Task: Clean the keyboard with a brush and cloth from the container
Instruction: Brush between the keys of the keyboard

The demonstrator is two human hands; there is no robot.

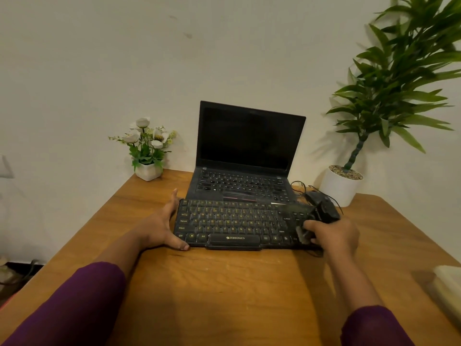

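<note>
On table (224,283): keyboard (237,221) lying flat.
Left hand (162,226): fingers straight — bracing left edge.
Right hand (334,233): gripping brush (302,235) — right end.

What the person wears
The left sleeve (74,303) and right sleeve (374,325) are plain dark purple cloth ending near the elbows; forearms, left hand (162,228) and right hand (334,233) are bare.

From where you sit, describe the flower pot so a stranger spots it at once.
Find the open laptop on the wooden table. Left of it sits a small white pot. Unlike the tall green plant opposite, it holds white flowers.
</note>
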